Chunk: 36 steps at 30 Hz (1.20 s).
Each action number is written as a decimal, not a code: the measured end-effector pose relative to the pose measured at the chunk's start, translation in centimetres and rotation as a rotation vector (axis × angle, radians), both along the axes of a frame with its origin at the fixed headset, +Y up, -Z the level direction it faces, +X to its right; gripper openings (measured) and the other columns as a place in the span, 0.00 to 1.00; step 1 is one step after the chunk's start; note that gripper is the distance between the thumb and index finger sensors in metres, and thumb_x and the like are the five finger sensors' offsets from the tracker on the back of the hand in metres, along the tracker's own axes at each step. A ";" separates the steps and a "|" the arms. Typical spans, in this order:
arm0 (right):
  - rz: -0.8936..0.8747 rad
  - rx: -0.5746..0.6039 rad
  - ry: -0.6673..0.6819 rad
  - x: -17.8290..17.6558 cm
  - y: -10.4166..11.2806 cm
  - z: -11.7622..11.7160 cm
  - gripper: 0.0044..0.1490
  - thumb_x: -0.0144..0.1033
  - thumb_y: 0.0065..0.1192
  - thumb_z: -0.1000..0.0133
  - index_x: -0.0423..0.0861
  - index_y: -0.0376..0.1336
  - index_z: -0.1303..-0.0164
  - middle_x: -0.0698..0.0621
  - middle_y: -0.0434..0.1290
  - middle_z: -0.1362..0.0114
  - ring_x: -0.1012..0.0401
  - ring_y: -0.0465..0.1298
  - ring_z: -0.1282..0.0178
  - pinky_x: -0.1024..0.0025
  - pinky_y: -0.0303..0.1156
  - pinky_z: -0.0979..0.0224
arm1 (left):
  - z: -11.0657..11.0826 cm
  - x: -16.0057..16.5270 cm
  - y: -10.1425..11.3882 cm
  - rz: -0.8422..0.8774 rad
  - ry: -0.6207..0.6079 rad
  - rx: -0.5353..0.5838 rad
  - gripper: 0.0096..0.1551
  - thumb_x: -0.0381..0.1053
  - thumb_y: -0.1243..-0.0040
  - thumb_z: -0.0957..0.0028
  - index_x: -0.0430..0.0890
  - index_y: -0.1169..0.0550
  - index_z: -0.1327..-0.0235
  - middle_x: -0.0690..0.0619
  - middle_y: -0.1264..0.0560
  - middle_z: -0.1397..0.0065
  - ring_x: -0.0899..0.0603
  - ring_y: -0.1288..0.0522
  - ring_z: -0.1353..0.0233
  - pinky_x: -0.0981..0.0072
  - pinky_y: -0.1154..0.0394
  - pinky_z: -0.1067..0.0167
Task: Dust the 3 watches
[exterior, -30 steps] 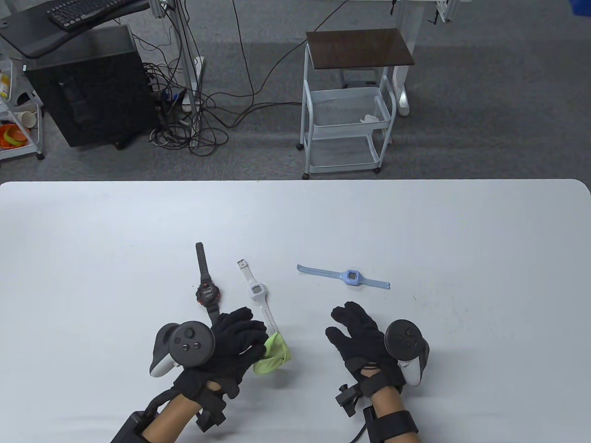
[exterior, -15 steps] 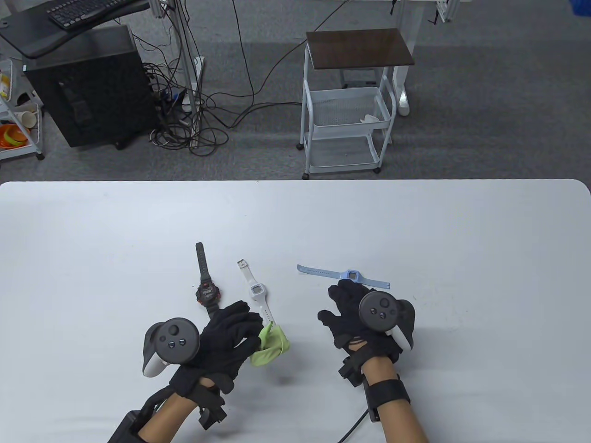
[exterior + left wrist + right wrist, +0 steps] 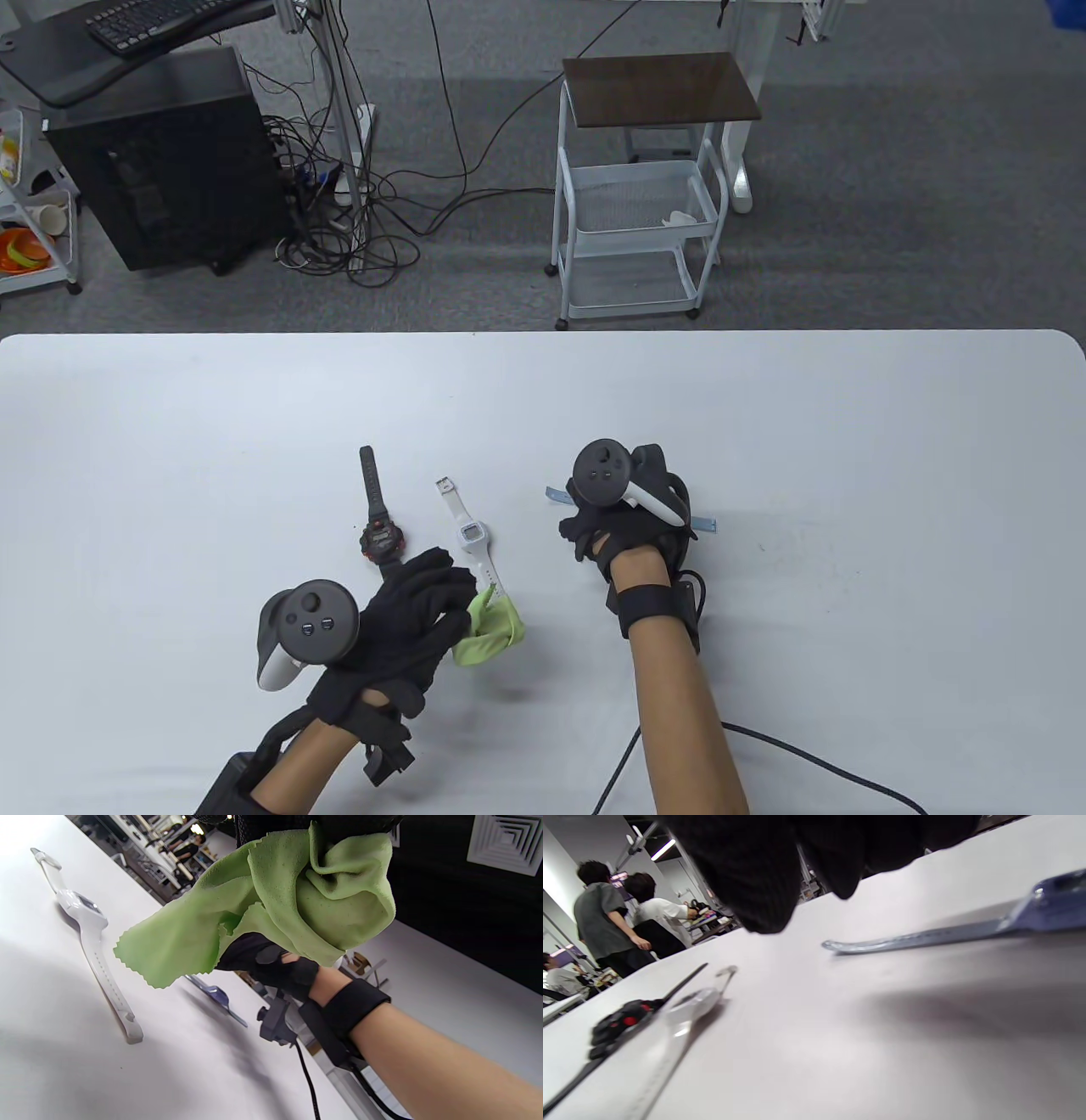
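My left hand (image 3: 450, 604) pinches a crumpled green cloth (image 3: 489, 630) just above the table, by the near strap end of the white watch (image 3: 471, 535). In the left wrist view the cloth (image 3: 297, 899) hangs from the fingers over the white watch (image 3: 91, 938). The black watch (image 3: 382, 541) lies to the left of the white one. My right hand (image 3: 611, 522) covers the blue watch (image 3: 704, 524); only its strap ends show. In the right wrist view the fingers (image 3: 763, 878) hang just over the table and the blue watch (image 3: 1052, 906) lies flat beside them, not held.
The white table (image 3: 848, 441) spreads around the watches. A cable (image 3: 789, 747) trails from my right forearm across the near table. Beyond the far edge stand a white cart (image 3: 636, 212) and a black computer tower (image 3: 161, 161).
My right hand has moved forward and left, from the near table to over the blue watch, hiding its case. My left hand with the cloth has shifted slightly left.
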State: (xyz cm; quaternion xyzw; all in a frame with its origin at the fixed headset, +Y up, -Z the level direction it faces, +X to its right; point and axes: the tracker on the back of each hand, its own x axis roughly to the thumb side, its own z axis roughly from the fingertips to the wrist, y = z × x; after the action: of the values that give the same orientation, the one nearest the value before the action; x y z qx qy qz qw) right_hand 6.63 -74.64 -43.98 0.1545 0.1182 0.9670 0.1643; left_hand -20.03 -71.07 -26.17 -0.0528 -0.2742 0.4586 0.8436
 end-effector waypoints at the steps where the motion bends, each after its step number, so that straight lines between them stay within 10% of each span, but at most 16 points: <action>1: 0.013 0.005 -0.006 -0.1 -0.2 -0.5 0.41 0.43 0.74 0.55 0.38 0.65 0.34 0.36 0.62 0.23 0.35 0.59 0.27 0.26 0.38 0.30 | 0.0 -0.1 0.0 0.002 0.004 -0.001 0.24 0.56 0.52 0.35 0.46 0.29 0.31 0.50 0.38 0.18 0.31 0.52 0.13 0.27 0.58 0.26; 36: 0.330 -0.030 0.010 -4.1 -2.9 -6.9 0.28 0.42 0.75 0.59 0.47 0.74 0.49 0.36 0.72 0.37 0.39 0.72 0.44 0.29 0.49 0.29 | -0.7 -1.4 0.0 0.048 0.028 -0.028 0.24 0.57 0.52 0.34 0.46 0.30 0.31 0.49 0.39 0.18 0.31 0.53 0.13 0.27 0.59 0.26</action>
State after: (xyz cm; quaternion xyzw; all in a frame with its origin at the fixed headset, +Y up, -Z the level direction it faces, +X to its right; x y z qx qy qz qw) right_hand 2.50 -77.54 -50.85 0.1354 0.1571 0.9782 0.0049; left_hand -21.39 -71.04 -26.91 -0.0517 -0.2571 0.4833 0.8352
